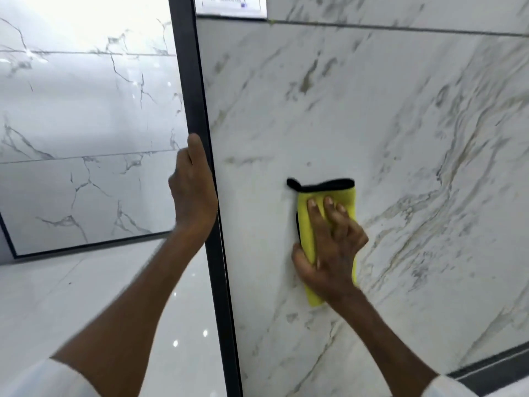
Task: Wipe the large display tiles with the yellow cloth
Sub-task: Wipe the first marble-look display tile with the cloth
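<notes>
Nearest: white sleeves (43, 379) at both lower corners, bare forearms reaching up and forward.

Left hand (193, 190): closed round the black metal frame strip (197, 96) that edges the panel. Fingers wrap behind the strip; the thumb lies up along its front face.

Right hand (329, 242): holds the yellow cloth (313, 293), a folded soft rag with black binding along its top edge. Fingers are spread over the cloth and press it to the surface. The thumb hooks its left edge. Yellow shows above the fingertips, on both sides of the hand and below the wrist. Hand and cloth are slightly blurred.

Under the cloth: the large white marble-look tile (372, 110), upright, matt, with grey and tan veins running diagonally. The cloth sits right of the left hand, a little lower, well in from the frame strip. A thin dark joint crosses the tile face well above both hands. A dark grey skirting band (492, 368) runs below the right forearm.

Above the left hand, at the top of the panel: a white printed label (229, 4), text too blurred to read.

Left of the left hand, lower: glossy pale floor (86, 296) with light spots.

Farthest, beyond the left hand: a second black-edged panel of glossy white tiles (86, 110) with thin grey veins and strong glare near its top.
</notes>
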